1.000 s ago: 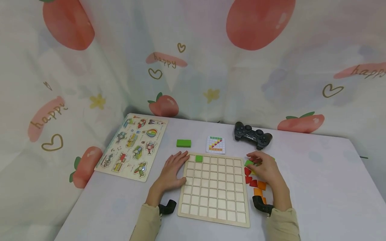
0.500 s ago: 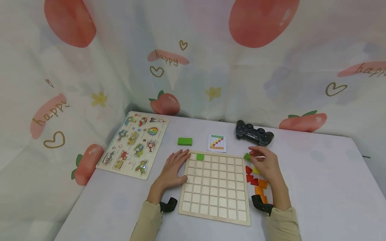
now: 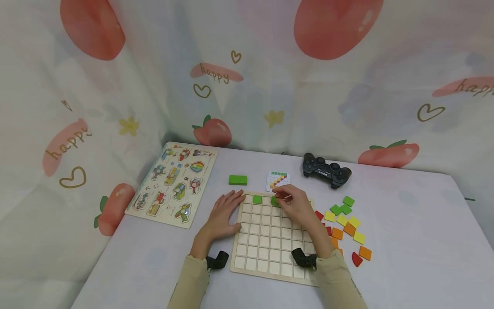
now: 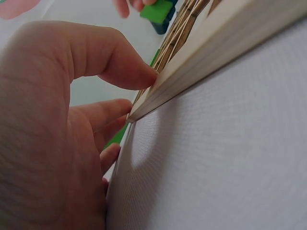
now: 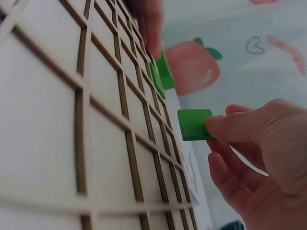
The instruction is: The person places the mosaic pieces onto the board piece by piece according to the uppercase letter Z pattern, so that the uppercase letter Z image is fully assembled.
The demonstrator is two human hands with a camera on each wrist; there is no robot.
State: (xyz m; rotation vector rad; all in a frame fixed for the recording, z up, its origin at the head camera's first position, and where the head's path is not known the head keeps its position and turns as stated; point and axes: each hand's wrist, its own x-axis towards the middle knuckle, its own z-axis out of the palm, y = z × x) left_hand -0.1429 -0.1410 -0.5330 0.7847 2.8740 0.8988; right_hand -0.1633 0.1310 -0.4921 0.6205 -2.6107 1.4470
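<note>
A wooden grid board (image 3: 253,239) lies between the hands, with one green square tile (image 3: 257,199) set in its top row. My left hand (image 3: 220,219) rests along the board's left edge, fingers spread; in the left wrist view the thumb (image 4: 129,64) touches the rim. My right hand (image 3: 299,208) reaches over the board's top row, pinching another green square tile (image 5: 193,124) between thumb and fingertips. In the head view this tile is partly hidden by the fingers and overlaps the fourth column. The right wrist view shows it raised above the grid.
Right of the board lie loose green tiles (image 3: 346,209), yellow tiles (image 3: 341,220), orange tiles (image 3: 365,253) and red pieces (image 3: 356,259). Behind it are a green block (image 3: 238,180), a pattern card (image 3: 273,177) and a black game controller (image 3: 326,171). A picture puzzle (image 3: 173,184) sits at left.
My right hand has lifted a green tile from the pile on the right and carried it left over the board's top row. The left hand has stayed at the board's edge.
</note>
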